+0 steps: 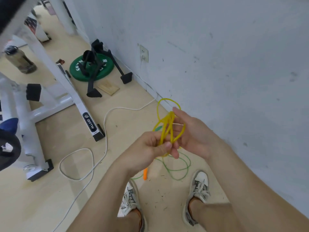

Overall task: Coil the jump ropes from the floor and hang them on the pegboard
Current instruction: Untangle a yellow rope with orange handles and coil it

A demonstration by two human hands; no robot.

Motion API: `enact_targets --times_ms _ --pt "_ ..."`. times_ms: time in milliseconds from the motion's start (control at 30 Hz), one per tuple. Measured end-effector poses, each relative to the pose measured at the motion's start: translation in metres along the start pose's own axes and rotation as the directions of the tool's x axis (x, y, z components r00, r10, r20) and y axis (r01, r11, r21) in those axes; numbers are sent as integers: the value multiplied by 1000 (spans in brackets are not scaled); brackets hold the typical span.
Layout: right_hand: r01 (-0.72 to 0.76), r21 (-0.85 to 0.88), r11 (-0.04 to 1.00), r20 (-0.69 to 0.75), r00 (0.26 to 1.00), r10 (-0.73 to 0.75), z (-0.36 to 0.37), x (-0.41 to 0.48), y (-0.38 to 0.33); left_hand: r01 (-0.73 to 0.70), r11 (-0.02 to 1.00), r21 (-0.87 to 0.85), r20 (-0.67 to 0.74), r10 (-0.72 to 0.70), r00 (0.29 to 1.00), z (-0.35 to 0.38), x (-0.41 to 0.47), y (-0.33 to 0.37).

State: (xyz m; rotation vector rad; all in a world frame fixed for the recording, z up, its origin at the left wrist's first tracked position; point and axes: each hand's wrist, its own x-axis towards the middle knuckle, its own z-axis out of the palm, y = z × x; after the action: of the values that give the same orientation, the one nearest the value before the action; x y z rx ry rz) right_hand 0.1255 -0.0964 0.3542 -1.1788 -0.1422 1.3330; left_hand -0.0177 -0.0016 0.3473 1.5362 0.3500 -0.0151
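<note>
While the yellow rope (168, 124) is held up in the air, out in front of the right shoe (199, 185), it is only partly wound. A few loops are made, but they look loose and messy, and one big loop sticks out at the top. The left hand (150, 148) pinches the bunch of loops at the bottom with its thumb and fingers. The right hand (194, 134) has its fingers mostly straight and spread, with loops going round them. I think this rope is about half done.

A green rope (177, 166) lies in a tangle on the floor just ahead of the right shoe, and no hand touches it. An orange handle (145, 174) lies on the floor to the left of that shoe. No pegboard shows, so nothing looks hung up yet. Most of the job is left.
</note>
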Motion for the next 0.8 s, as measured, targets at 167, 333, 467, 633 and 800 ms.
enact_targets --times_ms 167,333,467,633,800 --pt "191 -128 973 71 981 -183 22 -70 -9 43 999 5 -31 -43 999 33 -60 24" --pt "369 -180 912 220 918 -328 30 -141 -7 -17 996 -89 -729 -54 682 30 -81 47" --pt "458 -105 883 176 882 -437 40 -179 -7 291 935 203 -560 -133 817 42 -78 21" --pt "578 80 812 -40 816 -577 36 -200 -13 341 630 697 -288 -189 939 44 -93 11" --pt "630 283 724 -295 775 -559 20 -202 -27 173 187 967 -107 -317 942 44 -122 31"
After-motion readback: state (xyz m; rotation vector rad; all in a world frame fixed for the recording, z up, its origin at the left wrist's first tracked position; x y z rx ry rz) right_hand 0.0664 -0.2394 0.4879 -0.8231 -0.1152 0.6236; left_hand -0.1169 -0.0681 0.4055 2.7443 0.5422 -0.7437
